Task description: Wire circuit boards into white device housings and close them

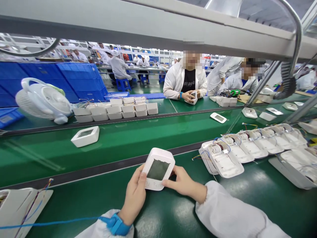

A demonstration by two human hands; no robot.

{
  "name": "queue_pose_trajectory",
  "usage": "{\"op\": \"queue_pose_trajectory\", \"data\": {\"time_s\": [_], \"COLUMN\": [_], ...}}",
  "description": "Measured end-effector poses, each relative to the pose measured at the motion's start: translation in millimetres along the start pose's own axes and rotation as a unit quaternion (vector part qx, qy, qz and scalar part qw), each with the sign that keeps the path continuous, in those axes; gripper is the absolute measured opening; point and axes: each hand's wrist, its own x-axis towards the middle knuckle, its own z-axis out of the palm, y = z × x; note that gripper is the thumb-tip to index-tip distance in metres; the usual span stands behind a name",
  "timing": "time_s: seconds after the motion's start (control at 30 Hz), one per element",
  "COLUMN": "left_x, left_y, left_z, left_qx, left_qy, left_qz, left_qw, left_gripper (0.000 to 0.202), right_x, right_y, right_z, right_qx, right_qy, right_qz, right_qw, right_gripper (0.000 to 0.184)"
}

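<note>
A white device with a grey screen [158,168] is held upright over the green bench between both my hands. My left hand [135,195] grips its left edge, thumb on the front near the screen. My right hand [184,183] pinches its right edge. A blue strap [116,224] with a blue cord circles my left wrist. Both sleeves are white.
A row of open white housings with wires [247,148] lies to the right. Single white devices [85,136] [218,117] sit on the green conveyor belt [148,132]. Stacked white trays [119,110], a white fan [43,100], another open housing [17,208] at bottom left. People in white coats [185,82] sit opposite.
</note>
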Motion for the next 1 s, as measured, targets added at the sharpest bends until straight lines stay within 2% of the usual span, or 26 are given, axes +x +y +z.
{"op": "queue_pose_trajectory", "data": {"time_s": [0.1, 0.17, 0.27, 0.33, 0.43, 0.5, 0.7, 0.87, 0.93, 1.0], "left_x": [4.5, 5.5, 2.1, -1.5, -3.9, -4.4, -6.2, -0.9, -0.7, -6.3], "left_y": [-2.5, -5.5, -7.9, -6.4, -1.9, 1.6, 9.5, 4.3, 2.0, 2.4], "left_z": [0.6, -0.7, -5.0, -7.4, -7.7, -5.9, -0.4, -3.8, -5.7, -3.8], "left_qx": [-0.018, -0.038, 0.029, 0.086, 0.109, 0.139, 0.178, 0.193, 0.196, 0.191], "left_qy": [-0.031, -0.027, -0.045, -0.087, -0.089, -0.078, -0.040, -0.055, -0.033, -0.022], "left_qz": [0.032, 0.093, 0.181, 0.208, 0.255, 0.269, 0.269, 0.249, 0.268, 0.318], "left_qw": [0.999, 0.995, 0.982, 0.970, 0.957, 0.950, 0.946, 0.948, 0.943, 0.928], "left_gripper": [0.052, 0.065, 0.088, 0.087, 0.088, 0.082, 0.071, 0.082, 0.083, 0.073], "right_x": [-4.2, -6.6, -9.9, -11.7, -13.4, -14.8, -17.5, -8.1, -3.5, 0.9], "right_y": [-7.1, -11.3, -15.4, -16.7, -15.8, -14.2, -12.7, -12.3, -10.9, -7.6], "right_z": [-1.6, -4.5, -6.1, -5.3, -4.4, -4.3, -1.0, -9.7, -18.6, -27.4], "right_qx": [-0.084, -0.151, -0.229, -0.263, -0.292, -0.295, -0.305, -0.322, -0.336, -0.313], "right_qy": [0.112, 0.143, 0.061, 0.012, 0.002, 0.007, 0.058, 0.056, 0.084, 0.143], "right_qz": [-0.070, -0.127, -0.197, -0.213, -0.193, -0.187, -0.209, -0.236, -0.200, -0.111], "right_qw": [0.988, 0.970, 0.951, 0.941, 0.937, 0.937, 0.927, 0.915, 0.916, 0.932], "right_gripper": [0.048, 0.050, 0.054, 0.051, 0.044, 0.041, 0.034, 0.042, 0.045, 0.042]}}
